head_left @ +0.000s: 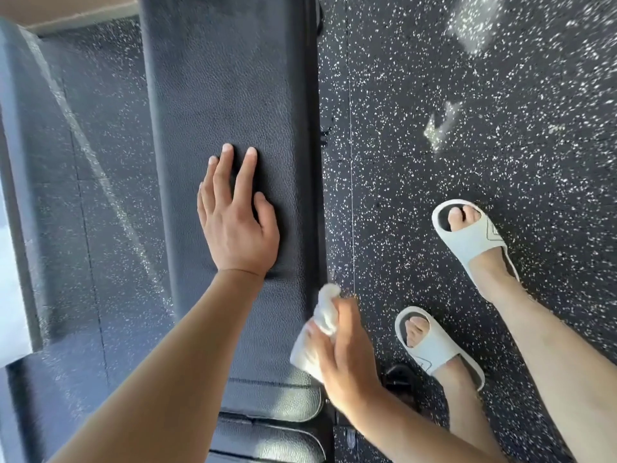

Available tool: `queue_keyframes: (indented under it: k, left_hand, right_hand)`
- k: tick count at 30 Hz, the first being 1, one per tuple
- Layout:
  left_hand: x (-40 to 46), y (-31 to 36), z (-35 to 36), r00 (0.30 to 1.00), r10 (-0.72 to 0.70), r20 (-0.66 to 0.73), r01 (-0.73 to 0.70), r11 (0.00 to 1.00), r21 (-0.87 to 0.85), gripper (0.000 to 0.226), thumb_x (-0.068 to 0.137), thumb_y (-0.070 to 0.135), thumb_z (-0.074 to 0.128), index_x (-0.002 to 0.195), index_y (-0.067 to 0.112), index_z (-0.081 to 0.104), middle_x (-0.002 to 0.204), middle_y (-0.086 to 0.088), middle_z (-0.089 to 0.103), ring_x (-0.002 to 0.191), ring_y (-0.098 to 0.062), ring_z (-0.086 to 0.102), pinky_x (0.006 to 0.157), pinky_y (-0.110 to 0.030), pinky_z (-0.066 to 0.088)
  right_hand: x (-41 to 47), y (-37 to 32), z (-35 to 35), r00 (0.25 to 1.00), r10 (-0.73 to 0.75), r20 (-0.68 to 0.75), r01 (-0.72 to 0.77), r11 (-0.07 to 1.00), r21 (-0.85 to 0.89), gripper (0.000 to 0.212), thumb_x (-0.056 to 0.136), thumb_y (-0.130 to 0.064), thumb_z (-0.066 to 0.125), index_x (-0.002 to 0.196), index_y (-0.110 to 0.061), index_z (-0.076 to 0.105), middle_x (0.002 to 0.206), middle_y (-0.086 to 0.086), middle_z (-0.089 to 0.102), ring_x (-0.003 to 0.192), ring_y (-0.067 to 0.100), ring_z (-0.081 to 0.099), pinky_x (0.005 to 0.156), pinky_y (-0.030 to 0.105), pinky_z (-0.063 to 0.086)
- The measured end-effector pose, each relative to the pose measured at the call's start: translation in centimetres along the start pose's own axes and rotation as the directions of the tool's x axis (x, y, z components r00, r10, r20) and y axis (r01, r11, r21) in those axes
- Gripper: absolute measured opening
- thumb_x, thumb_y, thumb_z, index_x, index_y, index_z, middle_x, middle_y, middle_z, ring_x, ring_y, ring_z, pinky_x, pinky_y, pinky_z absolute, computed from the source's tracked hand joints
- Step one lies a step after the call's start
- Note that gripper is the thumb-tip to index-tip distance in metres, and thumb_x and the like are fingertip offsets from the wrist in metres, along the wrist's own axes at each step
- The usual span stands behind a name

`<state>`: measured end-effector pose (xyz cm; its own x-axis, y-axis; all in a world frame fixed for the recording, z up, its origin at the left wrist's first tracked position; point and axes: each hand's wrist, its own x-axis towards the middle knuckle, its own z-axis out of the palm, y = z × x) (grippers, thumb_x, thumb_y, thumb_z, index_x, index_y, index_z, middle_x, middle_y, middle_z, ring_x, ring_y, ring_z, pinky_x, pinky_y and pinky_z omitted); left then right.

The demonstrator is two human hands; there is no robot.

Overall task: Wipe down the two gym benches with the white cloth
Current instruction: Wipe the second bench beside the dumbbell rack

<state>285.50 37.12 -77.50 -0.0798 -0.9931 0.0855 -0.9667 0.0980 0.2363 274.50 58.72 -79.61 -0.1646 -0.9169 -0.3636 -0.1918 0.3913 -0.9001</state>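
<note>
A black padded gym bench [230,78] runs lengthwise up the middle of the head view. My left hand [235,215] rests flat on its pad, fingers straight and spread. At the bench's right edge, near its lower end, my right hand [344,352] grips a bunched white cloth [320,325] and holds it against the side of the pad. A second dark padded surface [20,128] shows along the left edge, blurred, possibly the other bench.
Black rubber floor [467,162] with white speckles lies on both sides of the bench. My two feet in white slides [474,235] [437,349] stand right of the bench. A black bench part [400,379] sits low by the near foot.
</note>
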Motion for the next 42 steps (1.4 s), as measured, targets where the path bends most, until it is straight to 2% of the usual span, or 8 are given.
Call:
queue_keyframes:
  k: [3, 8, 12, 17, 23, 28, 36, 42]
  left_hand:
    - [-0.1, -0.1, 0.1, 1.0, -0.001, 0.007, 0.001, 1.0, 0.007, 0.06, 0.098, 0.024, 0.046, 0.158, 0.026, 0.045, 0.169, -0.003, 0.035, 0.157, -0.03, 0.029, 0.128, -0.047, 0.023]
    - [0.0, 0.0, 0.1, 0.999, -0.037, 0.028, 0.036, 0.999, 0.01, 0.062, 0.097, 0.024, 0.045, 0.159, 0.029, 0.043, 0.17, -0.002, 0.032, 0.158, -0.029, 0.028, 0.126, -0.052, 0.026]
    - [0.1, -0.2, 0.3, 0.998, -0.043, 0.044, 0.042, 0.999, 0.026, 0.061, 0.099, 0.028, 0.042, 0.16, 0.029, 0.042, 0.171, -0.001, 0.031, 0.158, -0.03, 0.028, 0.125, -0.054, 0.027]
    - [0.0, -0.4, 0.4, 0.997, -0.048, 0.064, 0.046, 0.998, 0.041, 0.063, 0.097, 0.028, 0.043, 0.16, 0.031, 0.039, 0.172, 0.001, 0.028, 0.159, -0.029, 0.027, 0.127, -0.052, 0.023]
    - [0.0, -0.2, 0.1, 0.994, -0.057, 0.09, 0.055, 0.998, 0.028, 0.065, 0.095, 0.027, 0.046, 0.16, 0.032, 0.04, 0.171, -0.002, 0.029, 0.159, -0.029, 0.026, 0.129, -0.051, 0.019]
    - [-0.2, -0.5, 0.2, 0.995, -0.041, 0.087, 0.038, 0.999, 0.036, 0.066, 0.096, 0.028, 0.046, 0.161, 0.033, 0.039, 0.173, 0.0, 0.027, 0.16, -0.027, 0.025, 0.129, -0.05, 0.019]
    - [-0.2, -0.2, -0.1, 0.991, -0.053, 0.12, 0.046, 0.997, 0.061, 0.064, 0.097, 0.03, 0.044, 0.161, 0.031, 0.039, 0.171, -0.003, 0.03, 0.159, -0.031, 0.027, 0.129, -0.052, 0.019]
    - [0.2, 1.6, -1.5, 0.97, -0.13, 0.205, 0.113, 0.989, 0.094, 0.061, 0.095, 0.027, 0.042, 0.156, 0.023, 0.044, 0.159, -0.008, 0.045, 0.15, -0.039, 0.036, 0.124, -0.06, 0.027]
  right_hand:
    - [2.7, -1.2, -0.7, 0.999, -0.04, 0.007, 0.04, 0.998, -0.041, 0.02, 0.106, -0.053, 0.046, 0.117, -0.037, 0.042, 0.1, -0.012, 0.042, 0.08, 0.001, 0.049, 0.067, 0.014, 0.037]
    - [17.9, -7.5, -2.0, 0.975, -0.196, -0.104, 0.169, 0.959, -0.227, 0.038, 0.101, -0.044, 0.056, 0.124, -0.016, 0.046, 0.118, -0.001, 0.042, 0.1, 0.021, 0.052, 0.072, 0.034, 0.044]
    - [30.6, -12.9, -2.9, 0.927, -0.367, -0.082, 0.272, 0.805, -0.527, 0.04, 0.097, -0.04, 0.063, 0.126, -0.014, 0.055, 0.122, 0.009, 0.049, 0.106, 0.03, 0.055, 0.068, 0.038, 0.046]
    - [40.6, -17.6, -3.5, 0.88, -0.455, 0.138, 0.386, 0.514, -0.766, 0.054, 0.096, -0.043, 0.06, 0.143, -0.019, 0.047, 0.137, 0.009, 0.048, 0.117, 0.028, 0.051, 0.075, 0.045, 0.053]
    - [45.1, -19.9, -2.3, 0.809, -0.517, 0.28, 0.483, 0.314, -0.817, 0.057, 0.098, -0.043, 0.058, 0.145, -0.012, 0.046, 0.136, 0.01, 0.05, 0.112, 0.029, 0.055, 0.068, 0.042, 0.046]
    - [47.0, -23.2, 2.0, 0.796, -0.491, 0.355, 0.535, 0.293, -0.793, 0.043, 0.1, -0.042, 0.059, 0.134, -0.017, 0.051, 0.135, 0.005, 0.051, 0.114, 0.027, 0.056, 0.072, 0.04, 0.04]
    - [37.4, -22.0, 7.5, 0.535, -0.437, 0.723, 0.834, 0.135, -0.536, 0.041, 0.102, -0.045, 0.058, 0.134, -0.022, 0.049, 0.133, -0.001, 0.052, 0.116, 0.02, 0.055, 0.076, 0.034, 0.042]
    - [33.1, -19.8, 3.5, 0.504, -0.349, 0.79, 0.863, 0.16, -0.48, 0.047, 0.101, -0.042, 0.058, 0.143, -0.021, 0.049, 0.133, 0.0, 0.053, 0.115, 0.024, 0.053, 0.083, 0.038, 0.045]
